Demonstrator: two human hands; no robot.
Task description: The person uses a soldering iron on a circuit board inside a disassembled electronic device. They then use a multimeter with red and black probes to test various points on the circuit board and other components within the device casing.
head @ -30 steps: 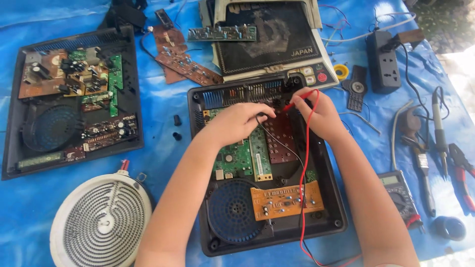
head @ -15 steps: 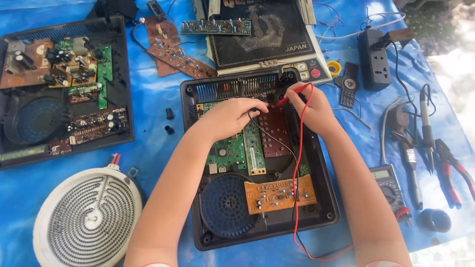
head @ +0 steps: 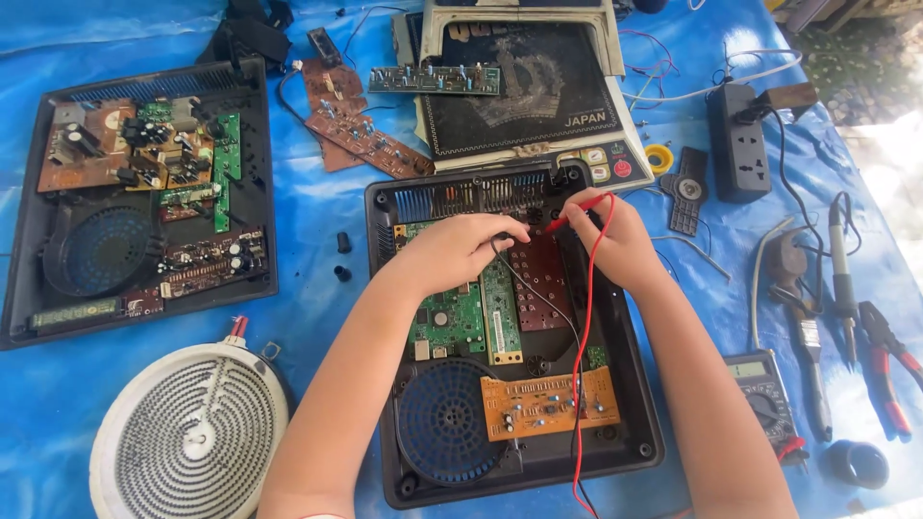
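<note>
An opened black cooker base (head: pixel 635 423) lies in front of me, holding green circuit boards (head: pixel 452 322), a brown board (head: pixel 540 284), an orange board (head: pixel 548 404) and a round fan (head: pixel 444 423). My left hand (head: pixel 457 252) pinches a black test probe (head: pixel 502 240) over the top of the boards. My right hand (head: pixel 615 240) holds a red test probe (head: pixel 569 219), tip pointing left toward the other probe. A red lead (head: pixel 584 365) and a black lead run down across the boards. The multimeter (head: pixel 764 399) lies at the right, partly behind my forearm.
A second open cooker base (head: pixel 144 192) sits at the left, a round heating coil (head: pixel 192 432) below it. Loose boards (head: pixel 361 135) and a glass top panel (head: pixel 524 86) lie at the back. A power strip (head: pixel 738 154), soldering iron (head: pixel 841 259), brush and red pliers (head: pixel 885 356) lie on the right.
The view shifted, so everything sits slightly further right in frame. Both hands hold the probes at the same spot near the top of the boards.
</note>
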